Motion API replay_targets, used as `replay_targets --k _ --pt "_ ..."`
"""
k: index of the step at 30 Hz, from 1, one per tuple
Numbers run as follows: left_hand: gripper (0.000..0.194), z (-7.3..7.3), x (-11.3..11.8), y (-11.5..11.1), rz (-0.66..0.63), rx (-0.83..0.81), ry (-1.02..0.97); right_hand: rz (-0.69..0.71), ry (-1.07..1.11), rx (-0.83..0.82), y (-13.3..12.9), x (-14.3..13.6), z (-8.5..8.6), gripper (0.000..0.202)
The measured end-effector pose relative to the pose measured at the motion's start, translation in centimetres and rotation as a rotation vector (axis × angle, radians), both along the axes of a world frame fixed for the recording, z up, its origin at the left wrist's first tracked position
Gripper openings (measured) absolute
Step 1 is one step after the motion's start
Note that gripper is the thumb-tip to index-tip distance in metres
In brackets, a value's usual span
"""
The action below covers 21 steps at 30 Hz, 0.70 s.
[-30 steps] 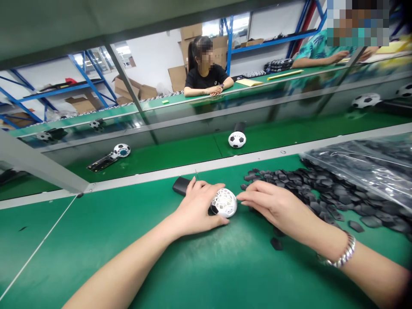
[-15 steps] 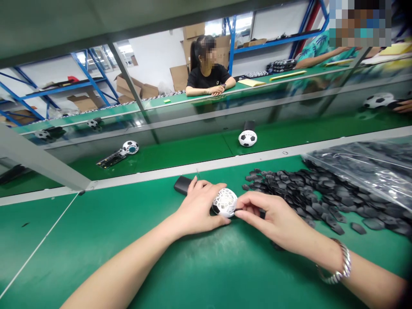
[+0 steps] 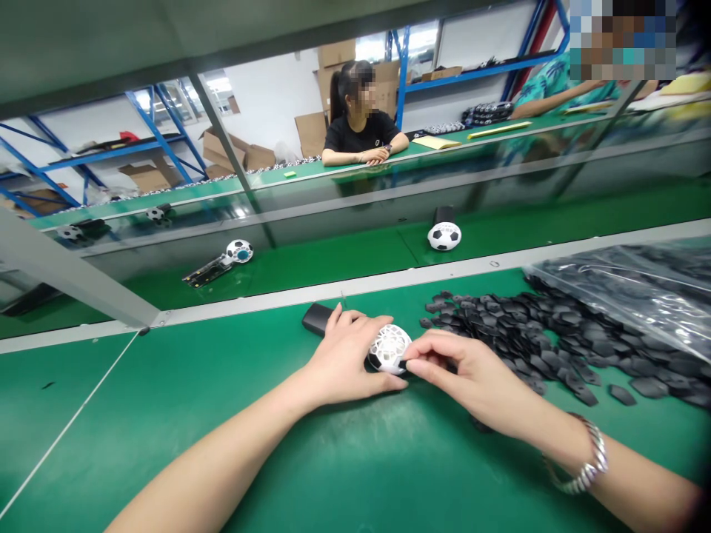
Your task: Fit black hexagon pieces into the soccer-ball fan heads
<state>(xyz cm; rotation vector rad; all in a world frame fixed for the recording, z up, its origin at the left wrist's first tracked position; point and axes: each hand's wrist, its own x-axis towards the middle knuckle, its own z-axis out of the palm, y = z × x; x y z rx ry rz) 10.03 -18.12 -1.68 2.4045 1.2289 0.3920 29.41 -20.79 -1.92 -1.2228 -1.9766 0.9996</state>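
A handheld fan [image 3: 390, 346] with a white football-patterned head and a black handle [image 3: 315, 319] lies on the green table. My left hand [image 3: 347, 355] is wrapped over it, fingers across the far side and thumb along the near edge of the head. At the head's right rim, my right hand [image 3: 444, 363] pinches a small black plastic piece [image 3: 403, 363] between thumb and forefinger, touching the rim. The palm side of the left hand is hidden.
Right of my hands lies a heap of black plastic pieces [image 3: 516, 333], partly under a clear plastic bag [image 3: 627, 289]. Beyond a pale rail, a green belt carries football fans [image 3: 444, 235]. A person [image 3: 361, 126] sits opposite; another person's arm [image 3: 555, 96] is at upper right.
The fans on the belt have shifted right, and the one at far right has left view. The black piece sits slightly more over the fan head's rim. My left hand keeps its grip.
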Motion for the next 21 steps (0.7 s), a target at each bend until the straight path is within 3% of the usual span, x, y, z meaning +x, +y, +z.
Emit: replay_targets --k 7,11,14,21 --pt "0.062 0.07 0.13 -0.12 0.024 -0.013 -0.012 -0.016 0.035 -0.057 0.58 -0.22 -0.64 0.012" --pt "0.064 -0.03 0.12 -0.15 0.045 -0.018 -0.018 0.029 0.029 -0.134 0.91 -0.16 -0.32 0.012" --pt "0.066 0.01 0.10 -0.14 0.048 -0.041 -0.025 0.043 0.003 -0.087 0.84 -0.19 -0.09 0.012" --pt "0.060 0.03 0.37 -0.14 0.073 -0.025 -0.066 -0.063 0.062 -0.068 0.39 -0.75 -0.60 0.009"
